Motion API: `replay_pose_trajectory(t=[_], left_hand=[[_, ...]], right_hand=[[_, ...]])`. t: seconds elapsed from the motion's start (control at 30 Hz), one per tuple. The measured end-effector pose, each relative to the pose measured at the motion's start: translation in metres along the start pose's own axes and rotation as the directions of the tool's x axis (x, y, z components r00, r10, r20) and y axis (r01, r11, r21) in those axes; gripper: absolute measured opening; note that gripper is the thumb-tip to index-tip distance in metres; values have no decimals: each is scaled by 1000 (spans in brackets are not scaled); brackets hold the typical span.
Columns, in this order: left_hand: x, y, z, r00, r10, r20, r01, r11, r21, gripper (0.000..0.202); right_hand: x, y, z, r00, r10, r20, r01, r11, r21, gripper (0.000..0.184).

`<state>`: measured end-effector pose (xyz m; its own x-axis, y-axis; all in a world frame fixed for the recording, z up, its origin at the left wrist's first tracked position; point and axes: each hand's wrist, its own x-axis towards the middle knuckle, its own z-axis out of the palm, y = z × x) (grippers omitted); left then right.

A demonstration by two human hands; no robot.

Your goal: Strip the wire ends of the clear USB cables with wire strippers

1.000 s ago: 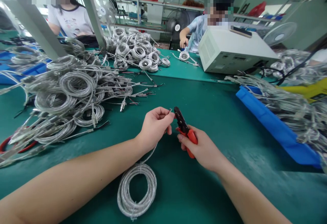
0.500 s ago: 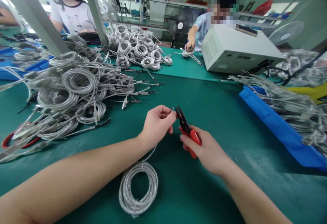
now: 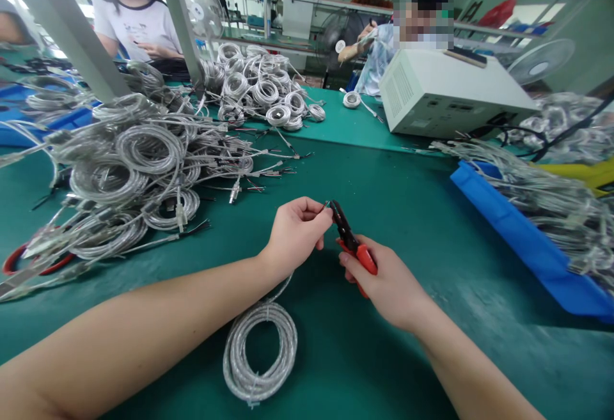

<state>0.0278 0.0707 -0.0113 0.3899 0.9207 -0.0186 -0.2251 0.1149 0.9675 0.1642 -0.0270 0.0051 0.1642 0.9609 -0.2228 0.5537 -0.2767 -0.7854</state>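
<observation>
My left hand [image 3: 301, 231] pinches the end of a clear-jacketed cable, with thin wire ends just showing past the fingertips. From below that hand the cable runs down to its tied coil [image 3: 261, 356], which lies flat on the green mat. My right hand [image 3: 384, 279] is wrapped around the red handles of black-jawed wire strippers [image 3: 352, 241]. The jaw tips are right at the wire ends by my left fingertips. Whether the jaws touch a wire is too small to tell.
A heap of coiled cables [image 3: 148, 158] covers the left, with red-handled scissors [image 3: 19, 260] partly beneath it. More coils [image 3: 263, 91] lie farther back. On the right stands a blue tray [image 3: 522, 241] of cables; behind it sits a white machine [image 3: 455, 97]. Two people sit across the table.
The strippers' handles have come closer together, and their jaws sit slightly nearer my left fingertips. Across the table, a person's hand has lifted away from a small coil.
</observation>
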Motion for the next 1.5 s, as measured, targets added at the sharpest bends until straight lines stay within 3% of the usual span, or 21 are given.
replay_pose_trajectory(t=[0.87, 1.13, 1.5], left_hand=[[2, 2, -1, 1000, -19, 15, 18, 999, 29, 20], [2, 3, -1, 999, -35, 9, 35, 998, 42, 19], [2, 1, 0, 1000, -29, 0, 29, 997, 70, 20]], right_hand=[[-1, 0, -3, 999, -28, -36, 25, 997, -79, 12], [-1, -1, -9, 996, 42, 81, -46, 998, 53, 15], [1, 3, -8, 997, 37, 74, -39, 999, 22, 16]])
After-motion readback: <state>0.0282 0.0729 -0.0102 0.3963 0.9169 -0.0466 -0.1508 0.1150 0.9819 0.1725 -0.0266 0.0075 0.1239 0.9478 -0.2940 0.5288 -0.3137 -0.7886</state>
